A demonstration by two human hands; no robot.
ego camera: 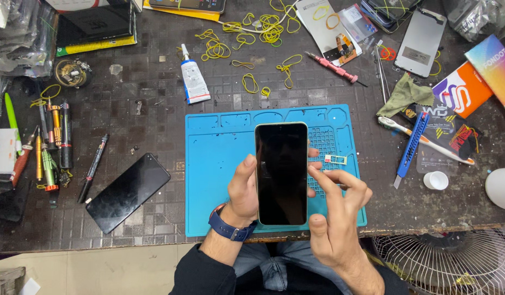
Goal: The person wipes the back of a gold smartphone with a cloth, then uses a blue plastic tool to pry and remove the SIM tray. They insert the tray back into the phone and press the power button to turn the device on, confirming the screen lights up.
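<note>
The left hand (242,192) grips a dark-screened smartphone (281,172) from its left side, thumb lying up along the edge and fingers wrapped behind, their tips showing just past the right edge. The phone stands upright, screen facing the camera, held above the near half of a blue work mat (220,164). A blue wristband (228,228) circles that wrist. The right hand (336,210) comes in from below right, fingers drawn narrow with the index finger stretched to the phone's right edge; it seems to pinch something small there, but that is too tiny to tell. A small card tray (335,159) lies on the mat just beside the phone's right side. The mat's left half lies open; its near edge runs close to the table edge. A second black phone (127,192) lies well left of the mat
</note>
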